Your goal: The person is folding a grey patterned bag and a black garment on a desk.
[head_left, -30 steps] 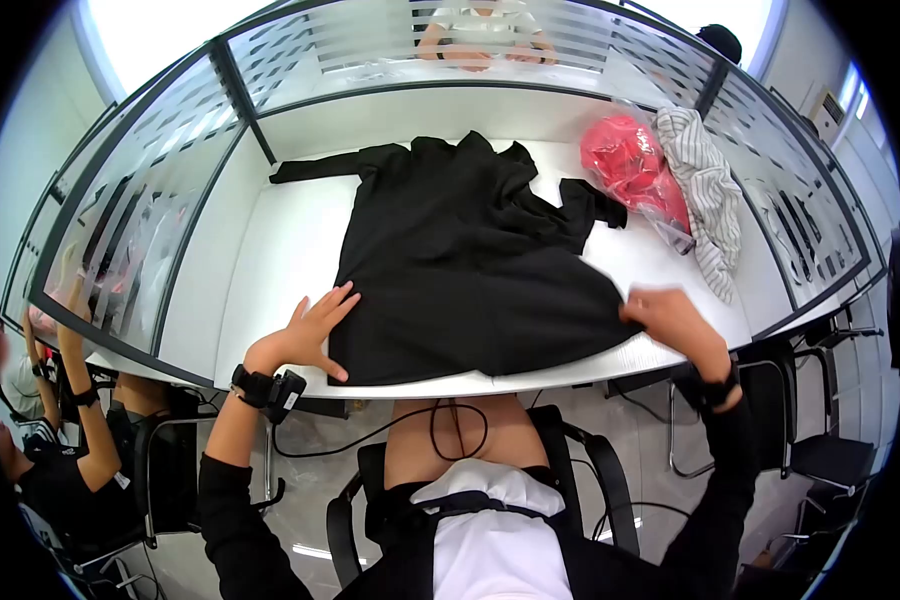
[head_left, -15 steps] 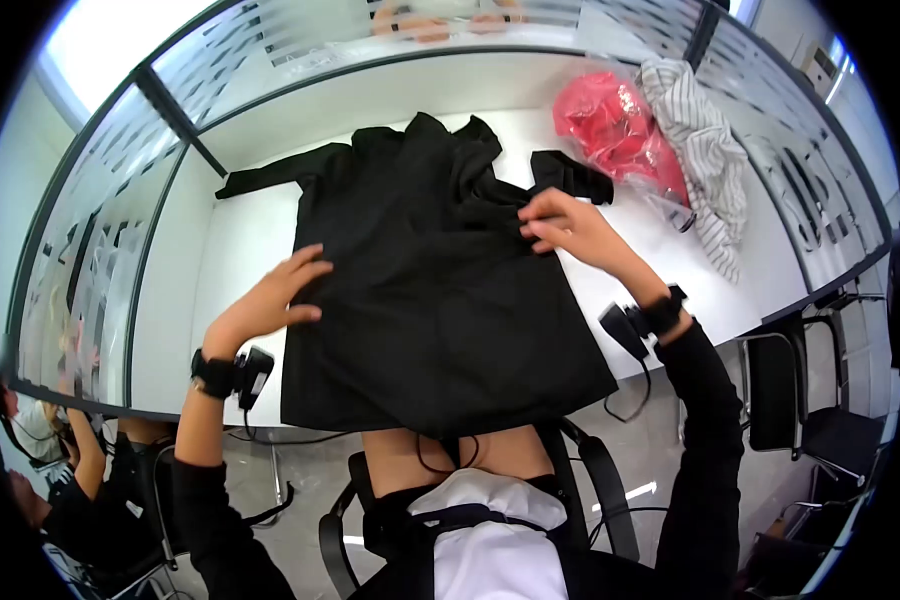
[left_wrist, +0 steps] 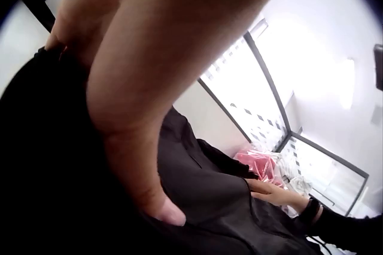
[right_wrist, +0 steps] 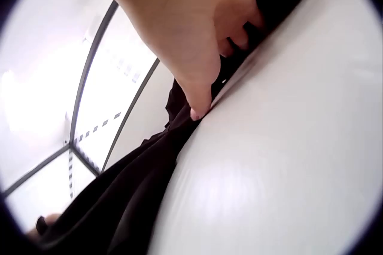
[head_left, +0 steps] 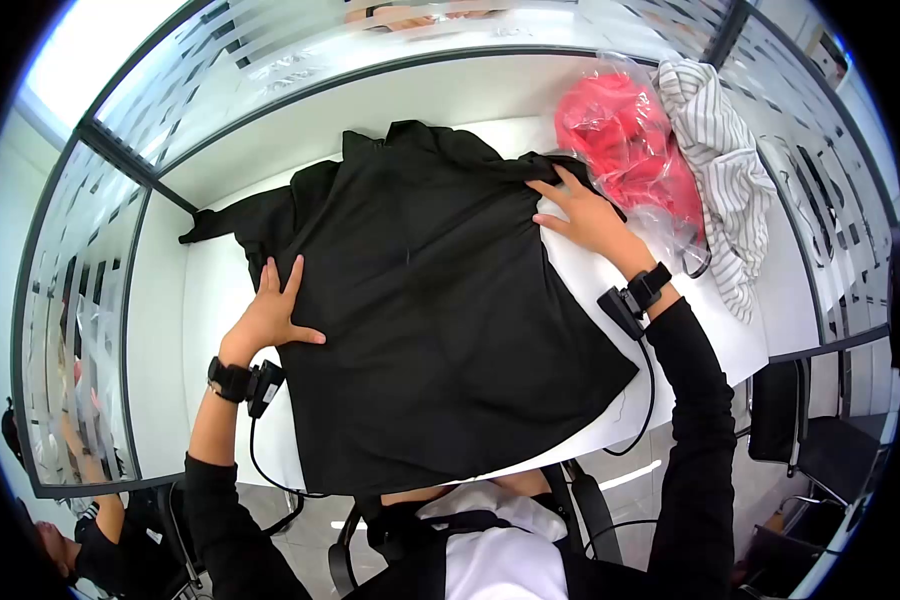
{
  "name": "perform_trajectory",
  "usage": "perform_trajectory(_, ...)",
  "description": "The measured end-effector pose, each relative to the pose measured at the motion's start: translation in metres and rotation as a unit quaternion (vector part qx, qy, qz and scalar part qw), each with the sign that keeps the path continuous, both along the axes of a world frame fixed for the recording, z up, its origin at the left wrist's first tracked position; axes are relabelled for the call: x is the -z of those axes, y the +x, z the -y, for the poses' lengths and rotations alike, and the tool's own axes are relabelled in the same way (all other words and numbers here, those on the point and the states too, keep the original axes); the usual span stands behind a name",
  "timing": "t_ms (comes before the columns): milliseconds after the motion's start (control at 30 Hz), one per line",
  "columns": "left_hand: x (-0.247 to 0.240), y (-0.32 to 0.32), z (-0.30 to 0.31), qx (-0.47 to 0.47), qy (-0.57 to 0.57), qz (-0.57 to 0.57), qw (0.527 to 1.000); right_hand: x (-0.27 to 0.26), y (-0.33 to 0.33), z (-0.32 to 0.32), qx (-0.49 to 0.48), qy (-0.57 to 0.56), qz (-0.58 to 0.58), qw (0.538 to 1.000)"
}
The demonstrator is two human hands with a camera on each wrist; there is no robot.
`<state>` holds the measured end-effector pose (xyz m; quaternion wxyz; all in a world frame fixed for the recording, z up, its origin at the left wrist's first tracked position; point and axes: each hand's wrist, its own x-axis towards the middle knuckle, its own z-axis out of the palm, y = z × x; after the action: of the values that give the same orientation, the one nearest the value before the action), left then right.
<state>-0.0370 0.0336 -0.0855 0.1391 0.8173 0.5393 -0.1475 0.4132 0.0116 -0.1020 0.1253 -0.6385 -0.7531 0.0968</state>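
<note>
A black garment point(head_left: 430, 300) lies spread on the white table, its lower edge over the table's front edge. My left hand point(head_left: 270, 315) rests on its left side with fingers spread; in the left wrist view that hand point(left_wrist: 131, 105) has its thumb on the dark cloth. At the garment's upper right, near the sleeve, my right hand point(head_left: 585, 218) touches the cloth with fingers spread. The right wrist view shows the right hand point(right_wrist: 185, 34) with thumb and fingers at the garment's edge, over the white table surface.
A pink item in clear plastic point(head_left: 625, 140) and a striped grey-white cloth point(head_left: 720, 170) lie at the back right. Framed partition panels point(head_left: 80, 340) stand round the table point(head_left: 220, 300). Cables hang from both wrist cameras. Another person sits at the far left, and chairs stand at the right.
The garment's lower edge has come toward me and over the front edge. My right hand has moved from the lower right corner to the upper right; my left hand has shifted slightly left and up along the garment.
</note>
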Motion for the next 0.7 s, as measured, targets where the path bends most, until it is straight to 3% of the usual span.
perform_trajectory(167,-0.008,-0.008,0.008,-0.001,0.053,0.105,0.993,-0.012,-0.017,0.006,-0.014,0.138,0.048,0.989)
perform_trajectory(367,-0.026,0.003,-0.048,0.140,0.270,0.290,0.907,-0.044,-0.079,-0.017,-0.166,0.101,-0.067,0.979)
perform_trajectory(433,-0.017,0.011,-0.085,0.171,0.257,0.311,0.899,-0.037,-0.102,-0.031,-0.203,0.114,-0.092,0.968)
perform_trajectory(500,-0.005,0.021,-0.109,0.192,0.250,0.275,0.908,-0.021,-0.116,-0.052,-0.206,0.111,-0.067,0.970)
perform_trajectory(567,0.000,0.034,-0.115,0.142,0.197,0.249,0.938,-0.012,-0.129,-0.065,-0.193,0.086,-0.059,0.976)
perform_trajectory(633,0.041,0.036,-0.145,0.175,0.237,0.148,0.944,-0.006,-0.133,-0.077,-0.206,0.056,-0.038,0.976)
perform_trajectory(667,0.072,0.031,-0.173,0.164,0.189,0.139,0.958,0.002,-0.134,-0.085,-0.178,0.021,-0.012,0.984)
perform_trajectory(700,0.038,0.040,-0.149,0.111,0.120,0.109,0.980,0.008,-0.134,-0.090,-0.151,-0.014,0.011,0.988)
